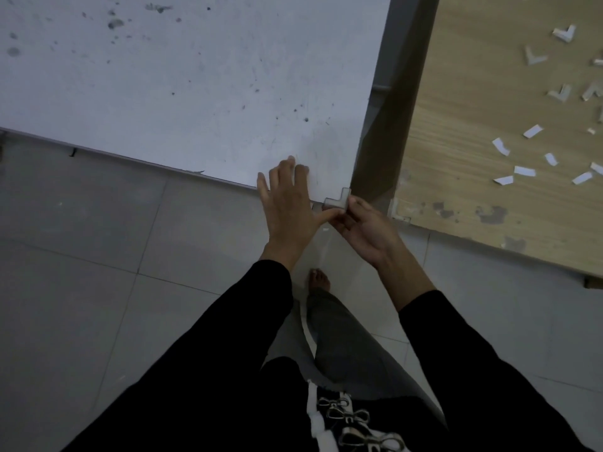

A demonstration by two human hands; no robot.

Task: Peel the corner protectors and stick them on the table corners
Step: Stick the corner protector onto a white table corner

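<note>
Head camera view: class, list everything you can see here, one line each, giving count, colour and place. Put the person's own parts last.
white table: one, white with dark specks, upper left
wooden table: one, light brown, right
held corner protector: one, clear, at the white table's near corner
spare corner protectors: at least four, clear, far right on the wooden table
backing strips: about eight, white, scattered on the wooden table
floor tiles: many, grey, below both tables
left hand: one, flat on the white table beside the corner
right hand: one, pinches the held corner protector
sleeves: two, black
foot: one, bare, on the floor tiles
</note>
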